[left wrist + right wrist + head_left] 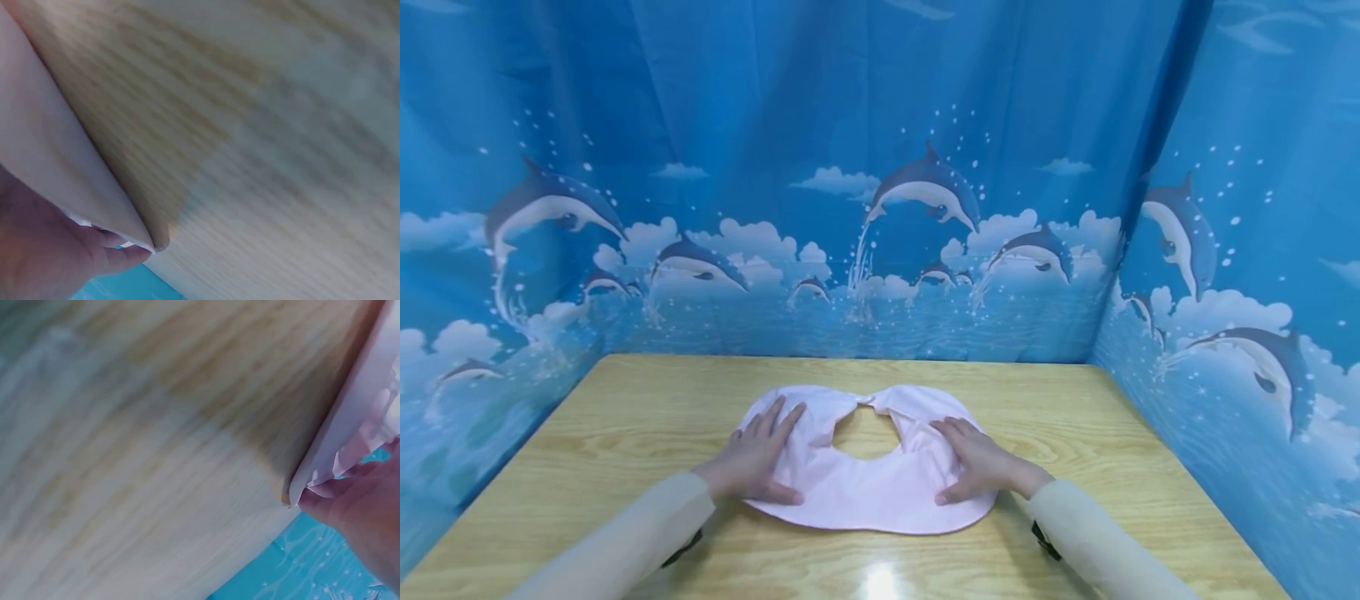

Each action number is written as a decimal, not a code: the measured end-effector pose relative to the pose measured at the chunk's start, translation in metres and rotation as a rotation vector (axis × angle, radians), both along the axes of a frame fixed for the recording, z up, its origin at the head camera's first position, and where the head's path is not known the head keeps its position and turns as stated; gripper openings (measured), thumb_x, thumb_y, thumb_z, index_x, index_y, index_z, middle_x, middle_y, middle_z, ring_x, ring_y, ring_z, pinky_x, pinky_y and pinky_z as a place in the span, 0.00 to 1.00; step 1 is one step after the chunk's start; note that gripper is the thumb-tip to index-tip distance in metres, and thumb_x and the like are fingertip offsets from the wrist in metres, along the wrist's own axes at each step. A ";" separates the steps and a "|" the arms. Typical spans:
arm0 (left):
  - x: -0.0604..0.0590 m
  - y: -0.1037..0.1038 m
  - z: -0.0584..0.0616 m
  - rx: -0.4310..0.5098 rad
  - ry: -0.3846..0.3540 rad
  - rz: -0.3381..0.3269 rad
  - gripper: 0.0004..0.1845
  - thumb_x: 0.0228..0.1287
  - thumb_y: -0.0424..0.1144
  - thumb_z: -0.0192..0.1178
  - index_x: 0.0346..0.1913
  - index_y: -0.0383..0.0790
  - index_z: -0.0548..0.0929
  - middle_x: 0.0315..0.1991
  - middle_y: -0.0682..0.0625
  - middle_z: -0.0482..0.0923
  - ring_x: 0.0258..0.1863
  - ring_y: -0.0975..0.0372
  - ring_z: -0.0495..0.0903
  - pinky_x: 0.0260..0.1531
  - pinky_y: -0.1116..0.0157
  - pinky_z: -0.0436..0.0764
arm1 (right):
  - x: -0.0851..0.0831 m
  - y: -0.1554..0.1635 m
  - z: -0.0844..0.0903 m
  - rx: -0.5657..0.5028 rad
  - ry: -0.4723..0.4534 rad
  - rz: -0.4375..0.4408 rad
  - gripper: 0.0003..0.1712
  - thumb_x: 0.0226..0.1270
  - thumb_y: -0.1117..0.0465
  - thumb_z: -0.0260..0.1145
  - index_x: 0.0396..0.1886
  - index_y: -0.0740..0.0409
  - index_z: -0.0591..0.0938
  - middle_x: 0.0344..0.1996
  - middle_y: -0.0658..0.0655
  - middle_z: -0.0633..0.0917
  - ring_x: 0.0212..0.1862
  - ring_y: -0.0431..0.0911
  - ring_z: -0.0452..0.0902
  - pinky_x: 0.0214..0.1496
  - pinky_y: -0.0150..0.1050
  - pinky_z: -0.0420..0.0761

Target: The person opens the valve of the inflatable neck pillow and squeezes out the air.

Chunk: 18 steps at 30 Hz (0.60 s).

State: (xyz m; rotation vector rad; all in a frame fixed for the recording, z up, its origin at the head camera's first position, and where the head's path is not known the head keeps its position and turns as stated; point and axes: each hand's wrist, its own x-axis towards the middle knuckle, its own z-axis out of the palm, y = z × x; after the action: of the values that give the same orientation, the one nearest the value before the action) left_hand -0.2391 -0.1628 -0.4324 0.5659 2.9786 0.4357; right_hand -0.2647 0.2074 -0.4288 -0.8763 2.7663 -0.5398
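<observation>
A pale pink baby bib [868, 500] lies spread on the wooden table, its rounded neck opening toward the back and its two neck ends meeting at the top. My left hand [760, 458] rests on the bib's left side, fingers spread and straight, thumb pointing inward. On the opposite side my right hand [981, 462] lies on the cloth in the same way, its fingers extended. Light creases run across the fabric between the hands. Along the bib's edge, the left wrist view shows the left fingers [128, 255] and the right wrist view the right fingers [325, 497].
The light wood table [647, 400] extends around the bib on all sides. Blue curtains [760, 125] printed with dolphins and clouds hang behind the table and along both sides.
</observation>
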 end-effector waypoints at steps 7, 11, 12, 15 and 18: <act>0.008 -0.001 -0.006 0.017 0.034 -0.019 0.68 0.28 0.76 0.61 0.72 0.49 0.42 0.71 0.34 0.35 0.65 0.32 0.48 0.55 0.31 0.54 | 0.003 0.004 -0.002 0.028 0.034 0.028 0.66 0.32 0.33 0.73 0.69 0.58 0.55 0.66 0.73 0.56 0.67 0.70 0.48 0.65 0.64 0.52; 0.013 -0.003 -0.007 0.033 0.063 -0.040 0.66 0.32 0.75 0.60 0.72 0.47 0.43 0.71 0.32 0.37 0.64 0.31 0.49 0.54 0.31 0.54 | 0.005 0.006 -0.001 0.032 0.036 0.036 0.67 0.32 0.33 0.73 0.69 0.59 0.54 0.66 0.73 0.55 0.66 0.71 0.48 0.65 0.65 0.52; 0.015 -0.005 -0.007 0.040 0.072 -0.047 0.65 0.33 0.75 0.60 0.72 0.47 0.43 0.71 0.32 0.37 0.64 0.31 0.49 0.54 0.30 0.54 | 0.006 0.007 0.000 0.032 0.031 0.033 0.67 0.32 0.33 0.73 0.69 0.58 0.54 0.67 0.73 0.55 0.66 0.71 0.47 0.65 0.65 0.52; 0.018 -0.012 -0.009 0.047 0.100 -0.072 0.65 0.34 0.75 0.59 0.72 0.44 0.43 0.70 0.31 0.38 0.64 0.31 0.50 0.52 0.29 0.54 | 0.008 0.009 0.002 0.014 -0.007 0.017 0.68 0.33 0.33 0.73 0.70 0.59 0.52 0.68 0.73 0.52 0.68 0.70 0.45 0.66 0.65 0.50; 0.022 -0.020 -0.009 0.035 0.085 -0.083 0.67 0.32 0.77 0.58 0.72 0.44 0.41 0.71 0.32 0.37 0.65 0.32 0.48 0.53 0.29 0.52 | 0.010 0.013 0.003 -0.014 -0.051 0.000 0.68 0.33 0.35 0.73 0.70 0.60 0.51 0.69 0.72 0.49 0.69 0.69 0.42 0.67 0.64 0.48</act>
State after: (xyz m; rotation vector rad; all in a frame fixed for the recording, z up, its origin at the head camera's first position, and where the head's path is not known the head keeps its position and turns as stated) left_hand -0.2170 -0.1824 -0.4413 0.7269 3.0189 0.4692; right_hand -0.2545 0.2207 -0.4258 -0.8541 2.7201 -0.5738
